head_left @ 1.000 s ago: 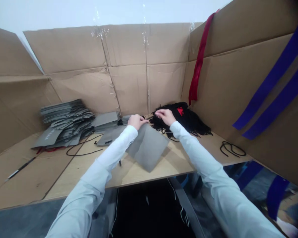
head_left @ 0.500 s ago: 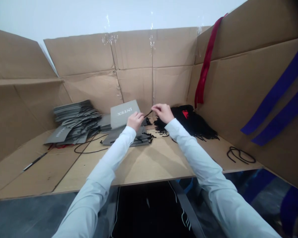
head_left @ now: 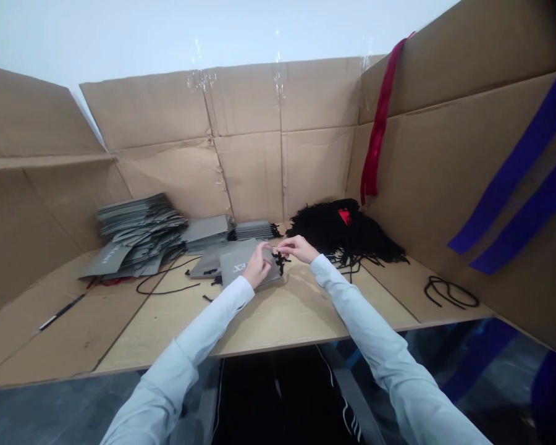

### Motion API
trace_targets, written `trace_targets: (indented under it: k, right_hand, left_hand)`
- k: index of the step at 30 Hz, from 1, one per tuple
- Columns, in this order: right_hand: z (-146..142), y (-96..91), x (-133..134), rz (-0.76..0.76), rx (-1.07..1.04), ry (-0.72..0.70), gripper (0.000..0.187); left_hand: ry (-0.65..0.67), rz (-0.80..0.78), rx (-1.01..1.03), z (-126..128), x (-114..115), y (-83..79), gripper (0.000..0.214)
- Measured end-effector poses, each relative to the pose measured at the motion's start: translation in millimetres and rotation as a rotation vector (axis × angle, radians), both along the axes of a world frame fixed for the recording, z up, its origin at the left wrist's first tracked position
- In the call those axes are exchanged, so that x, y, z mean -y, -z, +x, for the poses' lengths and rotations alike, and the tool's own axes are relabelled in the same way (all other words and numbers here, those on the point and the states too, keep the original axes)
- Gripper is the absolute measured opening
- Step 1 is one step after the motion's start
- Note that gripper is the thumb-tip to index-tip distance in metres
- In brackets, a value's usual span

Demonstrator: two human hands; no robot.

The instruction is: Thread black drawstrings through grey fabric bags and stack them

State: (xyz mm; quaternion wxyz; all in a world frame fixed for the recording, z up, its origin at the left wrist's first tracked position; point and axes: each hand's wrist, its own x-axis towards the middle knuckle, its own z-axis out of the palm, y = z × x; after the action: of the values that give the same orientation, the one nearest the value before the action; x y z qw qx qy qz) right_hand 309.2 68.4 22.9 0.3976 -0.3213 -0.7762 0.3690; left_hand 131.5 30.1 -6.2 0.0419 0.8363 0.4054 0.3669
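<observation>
1. Across the middle, the pale table (head_left: 306,315) runs between the cardboard walls (12 o'clock = straight away from the wearer).
2. Big floppy stack of grey bags (head_left: 139,222): around 10 o'clock from the hands, well apart from both.
3. Heap of black cords (head_left: 345,232): about 2 o'clock from the right hand (head_left: 301,249), which is way nearer to it than the left.
4. One lettered grey bag (head_left: 231,262) lies on the table, right under the left hand (head_left: 257,267), most of it showing toward 9 o'clock. Left is clearly the nearer hand. Can't call its long axis, too much is covered.
5. Hands: left is loosely curled over the bag, can't tell if it's gripping. Right has its fingertips drawn in narrow, pointing at 9; can't tell what's between them, if anything.
6. Tiny knotted ends (head_left: 282,264): bag's 3 o'clock edge, just below the right fingertips.
</observation>
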Motion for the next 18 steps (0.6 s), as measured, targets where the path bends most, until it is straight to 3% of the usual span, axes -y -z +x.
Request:
trace_targets:
  k: [2, 6, 8, 14, 17, 18]
  right_hand:
    - [0, 1.6, -2, -0.025, -0.004, -0.006, 0.030]
    - [-3, 6.7, -3, -0.029, 0.039, -0.026, 0.031]
    - [-5, 8.3, -2, -0.029, 0.038, -0.010, 0.032]
    - [-3, 4.4, 0, 0.108, 0.112, 0.166, 0.024]
    - [-2, -3.6, 0, 0.232, 0.289, 0.248, 0.017]
    - [-3, -7.0, 0, 0.286, 0.366, 0.268, 0.018]
  left_hand:
    - [-0.002, 0.142, -0.151, -2, 0, -2.9, 0.042]
    - [0.247, 0.379, -0.634, 5, 0, -8.6, 0.028]
    - [0.269, 0.414, -0.759, 11, 0, -11.7, 0.027]
    - [0.154, 0.248, -0.760, 23, -4, -21.7, 0.021]
    - [-0.008, 0.034, -0.563, 29, -5, -25.7, 0.012]
    - [-0.076, -0.045, -0.461, 33, -7, -26.2, 0.018]
